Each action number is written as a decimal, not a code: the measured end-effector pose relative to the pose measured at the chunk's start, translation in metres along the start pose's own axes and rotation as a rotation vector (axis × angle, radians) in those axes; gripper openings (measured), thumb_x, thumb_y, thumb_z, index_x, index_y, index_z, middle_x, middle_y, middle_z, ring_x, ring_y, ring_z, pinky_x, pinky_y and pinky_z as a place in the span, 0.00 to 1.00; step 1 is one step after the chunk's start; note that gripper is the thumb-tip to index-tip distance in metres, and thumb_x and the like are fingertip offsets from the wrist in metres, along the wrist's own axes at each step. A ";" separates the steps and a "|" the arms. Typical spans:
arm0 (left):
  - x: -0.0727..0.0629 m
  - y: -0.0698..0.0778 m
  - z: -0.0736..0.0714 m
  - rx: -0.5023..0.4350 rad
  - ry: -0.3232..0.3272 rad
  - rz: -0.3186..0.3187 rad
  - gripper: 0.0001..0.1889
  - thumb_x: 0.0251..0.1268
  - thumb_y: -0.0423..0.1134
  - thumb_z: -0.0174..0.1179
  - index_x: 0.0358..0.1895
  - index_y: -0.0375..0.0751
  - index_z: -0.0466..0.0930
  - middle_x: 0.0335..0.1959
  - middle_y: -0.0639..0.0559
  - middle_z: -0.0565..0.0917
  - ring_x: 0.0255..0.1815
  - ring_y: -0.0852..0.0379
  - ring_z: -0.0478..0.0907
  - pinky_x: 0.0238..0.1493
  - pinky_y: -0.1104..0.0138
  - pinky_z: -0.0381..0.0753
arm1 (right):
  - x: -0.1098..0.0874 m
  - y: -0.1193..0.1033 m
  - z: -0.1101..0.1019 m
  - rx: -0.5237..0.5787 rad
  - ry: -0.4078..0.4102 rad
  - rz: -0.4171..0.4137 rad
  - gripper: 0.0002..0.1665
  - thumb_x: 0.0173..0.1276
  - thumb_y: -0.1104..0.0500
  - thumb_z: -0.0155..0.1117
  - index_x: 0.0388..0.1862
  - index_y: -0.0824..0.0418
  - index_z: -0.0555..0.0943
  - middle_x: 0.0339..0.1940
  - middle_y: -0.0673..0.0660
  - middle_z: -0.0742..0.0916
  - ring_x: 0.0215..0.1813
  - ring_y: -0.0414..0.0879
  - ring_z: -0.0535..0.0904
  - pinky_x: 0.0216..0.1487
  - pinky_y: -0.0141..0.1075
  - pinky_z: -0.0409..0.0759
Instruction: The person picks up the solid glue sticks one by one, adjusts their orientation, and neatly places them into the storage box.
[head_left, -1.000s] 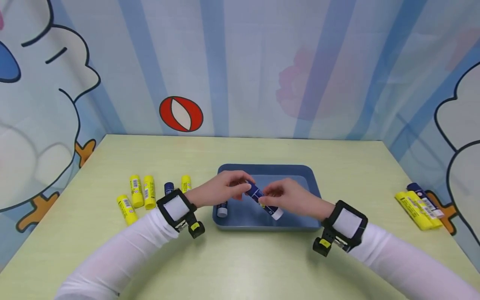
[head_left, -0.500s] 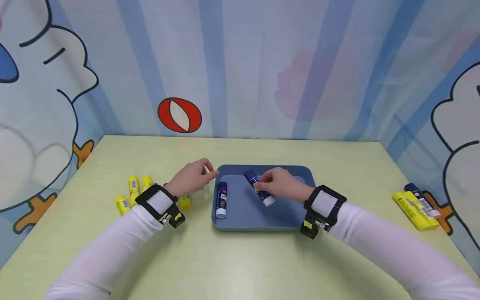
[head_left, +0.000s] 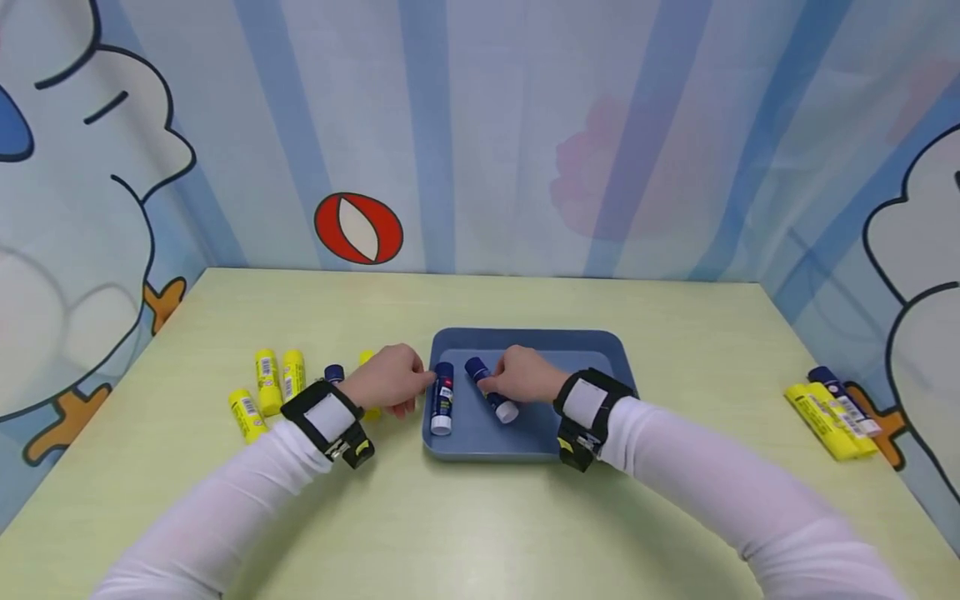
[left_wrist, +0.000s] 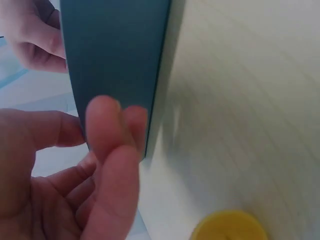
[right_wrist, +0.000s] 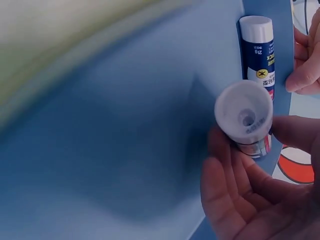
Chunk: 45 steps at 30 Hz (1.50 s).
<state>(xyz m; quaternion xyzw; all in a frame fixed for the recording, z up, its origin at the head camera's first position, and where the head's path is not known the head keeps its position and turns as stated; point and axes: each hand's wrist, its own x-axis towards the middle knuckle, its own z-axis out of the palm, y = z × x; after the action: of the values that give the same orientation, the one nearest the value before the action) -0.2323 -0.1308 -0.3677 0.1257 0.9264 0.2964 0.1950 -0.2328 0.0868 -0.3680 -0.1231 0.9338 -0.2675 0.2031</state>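
My right hand (head_left: 522,377) pinches a dark blue glue stick (head_left: 502,408) between thumb and fingers, inside the blue-grey tray (head_left: 570,457). Its white end (right_wrist: 245,110) faces the camera in the right wrist view. Left of it in the tray lies a second blue glue stick (head_left: 442,404), parallel to the tray's short side; its label (right_wrist: 262,70) reads "glue stick". My left hand (head_left: 390,379) is at the tray's left rim, fingertips right at the edge. In the left wrist view its loosely bent fingers (left_wrist: 112,185) overlap the tray's outer wall (left_wrist: 115,55) and hold nothing.
Several yellow glue sticks (head_left: 267,379) stand or lie on the table's left side, with a blue one (head_left: 334,373) partly behind the left wrist. At the far right edge lie yellow glue sticks (head_left: 828,421) and a blue one (head_left: 843,396). A printed curtain (head_left: 495,150) hangs behind the table.
My left hand let go of the glue stick, drew back left, then came down by the tray's rim. My right hand carried the glue stick left and lower, towards the other one.
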 end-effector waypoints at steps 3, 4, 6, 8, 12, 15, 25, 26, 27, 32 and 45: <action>0.002 -0.001 0.002 -0.011 -0.003 0.009 0.17 0.72 0.38 0.54 0.22 0.36 0.79 0.14 0.49 0.78 0.12 0.56 0.76 0.16 0.69 0.73 | 0.006 0.000 0.004 -0.012 -0.011 0.014 0.24 0.69 0.51 0.64 0.13 0.59 0.75 0.09 0.49 0.73 0.13 0.40 0.71 0.17 0.29 0.67; 0.002 -0.001 0.003 -0.013 -0.005 0.012 0.17 0.72 0.38 0.53 0.22 0.36 0.79 0.14 0.49 0.78 0.12 0.56 0.76 0.16 0.69 0.73 | 0.008 0.000 0.005 -0.015 -0.014 0.022 0.24 0.68 0.51 0.65 0.13 0.58 0.75 0.09 0.49 0.73 0.13 0.41 0.72 0.17 0.29 0.68; 0.004 -0.001 0.004 -0.016 -0.010 0.017 0.17 0.72 0.37 0.53 0.22 0.36 0.79 0.15 0.49 0.78 0.13 0.55 0.76 0.17 0.69 0.73 | 0.012 -0.001 0.007 -0.018 -0.022 0.045 0.25 0.68 0.51 0.65 0.13 0.59 0.75 0.10 0.50 0.74 0.14 0.41 0.74 0.17 0.29 0.69; 0.005 -0.002 0.004 -0.015 -0.010 0.022 0.18 0.72 0.37 0.53 0.21 0.36 0.78 0.15 0.49 0.79 0.13 0.55 0.77 0.17 0.68 0.74 | 0.016 -0.001 0.008 -0.031 -0.031 0.059 0.24 0.68 0.51 0.65 0.13 0.60 0.76 0.10 0.51 0.76 0.14 0.42 0.75 0.17 0.30 0.71; 0.006 -0.003 0.004 -0.021 -0.011 0.022 0.17 0.72 0.36 0.53 0.21 0.36 0.79 0.15 0.49 0.79 0.13 0.55 0.77 0.18 0.68 0.75 | 0.023 -0.005 0.010 -0.065 -0.061 0.075 0.23 0.67 0.50 0.66 0.16 0.62 0.79 0.13 0.53 0.82 0.16 0.43 0.79 0.19 0.33 0.76; 0.008 -0.004 0.004 -0.027 -0.016 0.013 0.17 0.72 0.37 0.54 0.22 0.37 0.79 0.15 0.49 0.79 0.14 0.54 0.78 0.19 0.67 0.76 | 0.026 -0.008 0.011 -0.068 -0.081 0.092 0.21 0.67 0.49 0.66 0.20 0.63 0.81 0.16 0.55 0.84 0.17 0.44 0.81 0.21 0.35 0.79; 0.006 -0.002 0.003 -0.017 -0.025 0.001 0.16 0.72 0.37 0.54 0.23 0.37 0.80 0.16 0.49 0.80 0.15 0.54 0.78 0.20 0.68 0.75 | 0.018 -0.028 0.010 -0.031 -0.122 0.106 0.19 0.66 0.51 0.68 0.28 0.67 0.81 0.16 0.57 0.85 0.18 0.46 0.82 0.24 0.35 0.81; 0.005 -0.001 0.002 -0.015 -0.026 0.004 0.16 0.72 0.36 0.54 0.23 0.36 0.80 0.16 0.49 0.80 0.15 0.54 0.78 0.19 0.68 0.75 | 0.017 -0.030 0.010 -0.034 -0.120 0.101 0.19 0.66 0.51 0.68 0.29 0.67 0.81 0.16 0.57 0.85 0.19 0.47 0.83 0.25 0.35 0.81; 0.004 -0.001 0.002 -0.013 -0.027 0.008 0.16 0.72 0.36 0.54 0.23 0.36 0.80 0.16 0.49 0.80 0.15 0.55 0.78 0.19 0.69 0.75 | 0.017 -0.031 0.010 -0.037 -0.117 0.099 0.19 0.66 0.51 0.68 0.30 0.68 0.81 0.16 0.57 0.85 0.19 0.48 0.83 0.25 0.35 0.81; 0.003 0.001 0.002 -0.006 -0.027 0.019 0.17 0.72 0.35 0.53 0.22 0.36 0.80 0.15 0.49 0.80 0.14 0.55 0.78 0.19 0.69 0.75 | 0.017 -0.033 0.010 -0.047 -0.107 0.086 0.19 0.67 0.51 0.67 0.29 0.68 0.81 0.15 0.57 0.84 0.21 0.49 0.84 0.27 0.37 0.82; 0.006 -0.001 0.002 -0.007 -0.033 0.014 0.16 0.72 0.36 0.53 0.23 0.36 0.79 0.16 0.49 0.80 0.15 0.55 0.79 0.20 0.69 0.76 | 0.015 -0.030 0.009 0.029 -0.159 0.049 0.19 0.70 0.52 0.64 0.27 0.67 0.84 0.18 0.56 0.86 0.23 0.45 0.84 0.28 0.36 0.82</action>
<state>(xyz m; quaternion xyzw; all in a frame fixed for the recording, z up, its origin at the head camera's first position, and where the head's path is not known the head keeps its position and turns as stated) -0.2368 -0.1286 -0.3714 0.1363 0.9211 0.2991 0.2086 -0.2385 0.0527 -0.3628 -0.1182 0.9136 -0.2651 0.2847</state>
